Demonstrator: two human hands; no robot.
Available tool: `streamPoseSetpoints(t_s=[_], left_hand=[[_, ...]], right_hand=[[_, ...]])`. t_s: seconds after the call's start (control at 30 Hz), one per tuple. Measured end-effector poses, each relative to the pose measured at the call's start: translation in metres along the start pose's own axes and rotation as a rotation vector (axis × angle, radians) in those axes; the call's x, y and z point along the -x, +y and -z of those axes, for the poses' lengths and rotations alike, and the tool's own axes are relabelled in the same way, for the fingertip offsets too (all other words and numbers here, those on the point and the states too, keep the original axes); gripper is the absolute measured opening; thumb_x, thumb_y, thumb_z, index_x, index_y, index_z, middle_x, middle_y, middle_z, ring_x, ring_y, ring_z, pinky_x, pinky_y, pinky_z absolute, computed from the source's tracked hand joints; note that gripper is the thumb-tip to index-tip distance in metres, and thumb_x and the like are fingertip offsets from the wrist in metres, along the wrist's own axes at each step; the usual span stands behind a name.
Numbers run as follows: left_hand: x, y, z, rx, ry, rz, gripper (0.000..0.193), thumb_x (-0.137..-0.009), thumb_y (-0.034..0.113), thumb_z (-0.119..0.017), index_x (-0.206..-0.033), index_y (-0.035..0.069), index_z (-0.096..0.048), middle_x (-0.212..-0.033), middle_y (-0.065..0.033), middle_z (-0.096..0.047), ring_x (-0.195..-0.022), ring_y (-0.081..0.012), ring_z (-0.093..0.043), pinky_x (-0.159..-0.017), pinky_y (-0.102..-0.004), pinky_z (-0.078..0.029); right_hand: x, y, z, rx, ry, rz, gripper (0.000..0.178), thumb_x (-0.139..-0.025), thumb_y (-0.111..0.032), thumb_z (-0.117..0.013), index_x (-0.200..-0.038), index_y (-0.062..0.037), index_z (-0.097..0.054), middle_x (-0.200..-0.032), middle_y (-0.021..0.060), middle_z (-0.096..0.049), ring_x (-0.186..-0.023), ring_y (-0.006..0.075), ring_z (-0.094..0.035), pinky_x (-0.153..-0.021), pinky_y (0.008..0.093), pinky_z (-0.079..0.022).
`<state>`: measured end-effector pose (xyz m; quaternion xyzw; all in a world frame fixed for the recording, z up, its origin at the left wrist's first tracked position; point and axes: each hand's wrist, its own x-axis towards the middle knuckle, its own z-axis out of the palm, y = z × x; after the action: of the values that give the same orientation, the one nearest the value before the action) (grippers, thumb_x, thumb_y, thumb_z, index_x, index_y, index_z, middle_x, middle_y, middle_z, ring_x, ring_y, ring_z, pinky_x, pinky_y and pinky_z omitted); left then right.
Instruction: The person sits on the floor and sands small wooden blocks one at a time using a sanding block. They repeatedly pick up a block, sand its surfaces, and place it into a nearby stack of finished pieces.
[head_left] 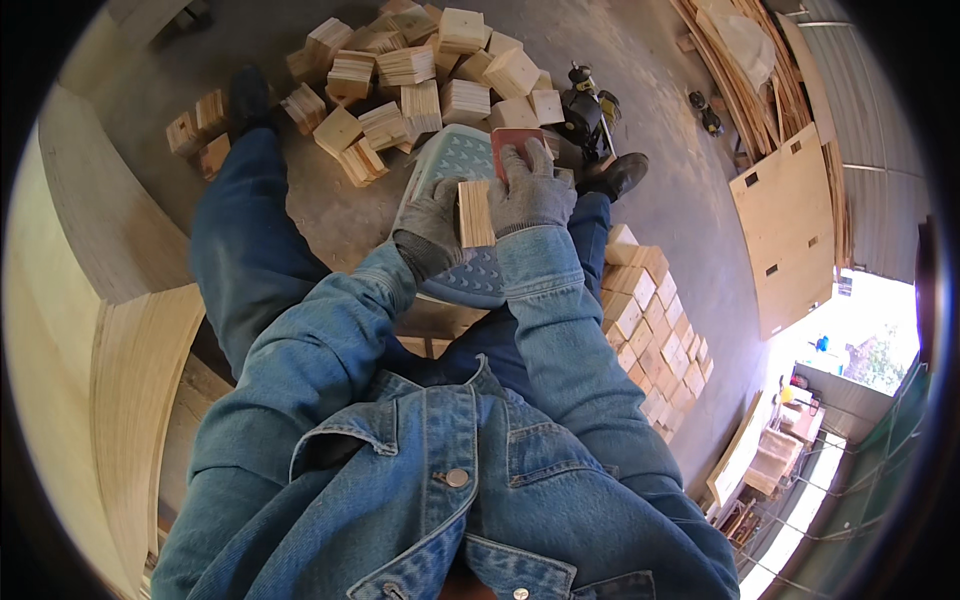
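Note:
My left hand (430, 230), in a grey glove, is closed around a small plywood block (477, 214) with its layered side facing up. The right hand (535, 188), gloved the same way, grips a flat reddish rectangular block (513, 140), with the fingers lying over its top. The two hands are close together, the plywood block between them. Under them is a pale blue plastic surface (472, 275) with a raised pattern, set between my legs. What that plastic thing is as a whole cannot be made out.
Beyond my hands lies a loose heap of plywood blocks (405, 65). To the right stand neat stacked blocks (655, 325). A black and yellow power tool (588, 108) sits by my right shoe. Large boards (787, 225) lean at the right; curved wooden panels (140, 370) rise at the left.

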<state>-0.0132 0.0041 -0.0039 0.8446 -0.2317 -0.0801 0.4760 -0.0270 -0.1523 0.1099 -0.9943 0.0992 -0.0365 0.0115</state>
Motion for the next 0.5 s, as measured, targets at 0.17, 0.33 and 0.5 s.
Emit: streamPoseSetpoints(t_s=[0.17, 0.33, 0.5], left_hand=[[-0.001, -0.015, 0.0, -0.033, -0.04, 0.049, 0.099, -0.067, 0.033, -0.094, -0.15, 0.012, -0.045, -0.143, -0.0228, -0.053, -0.13, -0.0444, -0.058, -0.109, -0.0507, -0.053], [0.001, -0.007, 0.009, -0.03, -0.062, -0.033, 0.099, -0.065, 0.031, -0.093, -0.149, 0.009, -0.045, -0.142, -0.02, -0.053, -0.133, -0.042, -0.053, -0.113, -0.0493, -0.049], [0.0, -0.004, 0.006, -0.135, -0.057, -0.008, 0.101, -0.061, 0.027, -0.093, -0.147, 0.005, -0.046, -0.139, -0.0192, -0.053, -0.13, -0.0384, -0.051, -0.113, -0.0467, -0.047]], right_hand=[[0.035, -0.008, 0.01, 0.012, -0.022, -0.016, 0.054, -0.089, -0.035, -0.071, -0.142, -0.0239, -0.066, -0.158, 0.008, -0.046, -0.127, 0.0469, -0.054, -0.103, 0.0615, -0.048], [0.113, 0.004, 0.012, -0.028, 0.007, -0.01, 0.055, -0.088, -0.034, -0.074, -0.141, -0.0217, -0.068, -0.159, 0.0098, -0.046, -0.127, 0.0473, -0.054, -0.103, 0.0614, -0.047], [0.134, 0.01, 0.005, -0.039, 0.074, 0.025, 0.055, -0.087, -0.033, -0.075, -0.14, -0.0199, -0.07, -0.16, 0.0123, -0.045, -0.127, 0.0479, -0.053, -0.102, 0.0611, -0.047]])
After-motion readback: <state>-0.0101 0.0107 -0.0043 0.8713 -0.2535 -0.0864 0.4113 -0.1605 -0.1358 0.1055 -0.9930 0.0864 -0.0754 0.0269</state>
